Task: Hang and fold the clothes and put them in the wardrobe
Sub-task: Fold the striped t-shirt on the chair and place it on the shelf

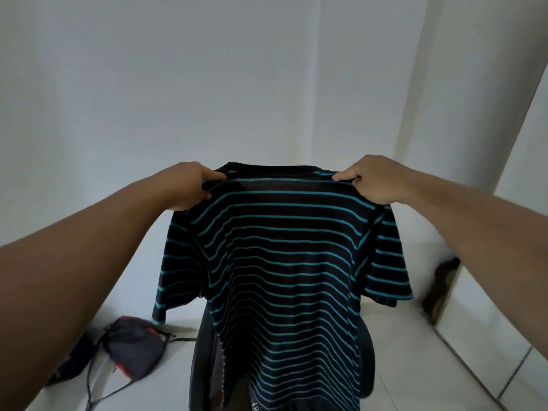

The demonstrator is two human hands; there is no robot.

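A black T-shirt with thin teal stripes [275,262] hangs spread out in front of me, held up by its shoulders. My left hand [189,185] pinches the left shoulder seam beside the collar. My right hand [370,179] pinches the right shoulder seam. Both short sleeves droop outward and the body hangs straight down. The shirt's lower hem is out of frame at the bottom.
A dark chair [366,351] stands behind and below the shirt, partly hidden by it. A small dark bag with red trim and a strap [135,347] lies on the white tiled floor at lower left. A white wardrobe panel [522,203] rises at right, a dark object [441,289] at its base.
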